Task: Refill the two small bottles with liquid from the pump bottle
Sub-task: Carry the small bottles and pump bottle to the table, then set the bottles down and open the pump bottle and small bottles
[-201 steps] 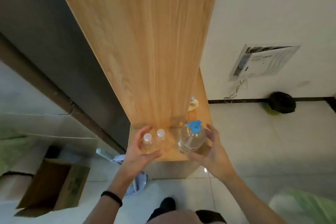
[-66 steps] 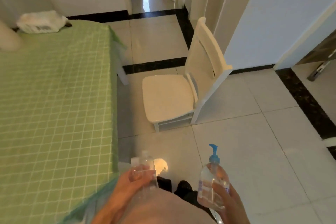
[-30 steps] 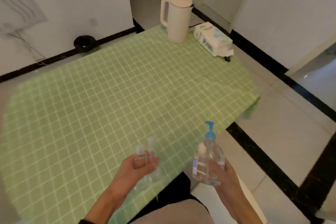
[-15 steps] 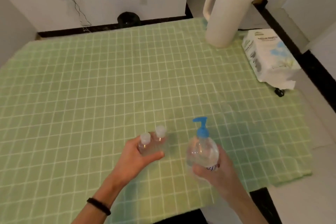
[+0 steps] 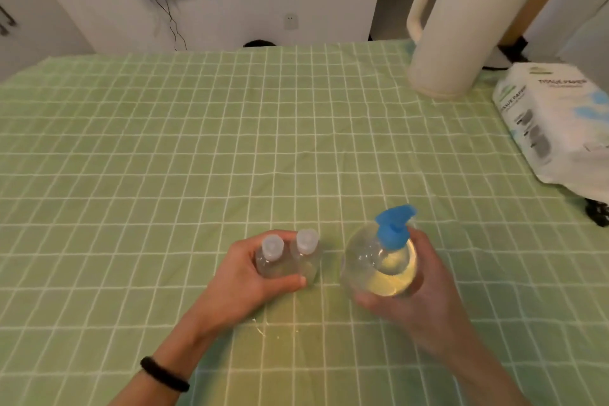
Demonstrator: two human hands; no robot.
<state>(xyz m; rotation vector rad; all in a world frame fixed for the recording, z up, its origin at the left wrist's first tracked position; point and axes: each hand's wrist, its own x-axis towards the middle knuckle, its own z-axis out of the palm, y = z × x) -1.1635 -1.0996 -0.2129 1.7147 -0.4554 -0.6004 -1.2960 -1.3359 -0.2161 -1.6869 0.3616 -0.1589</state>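
The left hand (image 5: 245, 277) grips the two small bottles (image 5: 286, 257), caps on, side by side; the right hand (image 5: 425, 293) wraps the pump bottle (image 5: 379, 265). All sit low over the green-checked bench (image 5: 230, 142). Set each down upright and well apart before uncapping, so that none tips.

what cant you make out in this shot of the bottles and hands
Head view only:
- Two small bottles: fill level unreadable, clear walls, left hand covers the near sides.
- Pump bottle: label hidden by right hand.
- Tissue pack: cut off by right edge.
- Kettle: top blurred.
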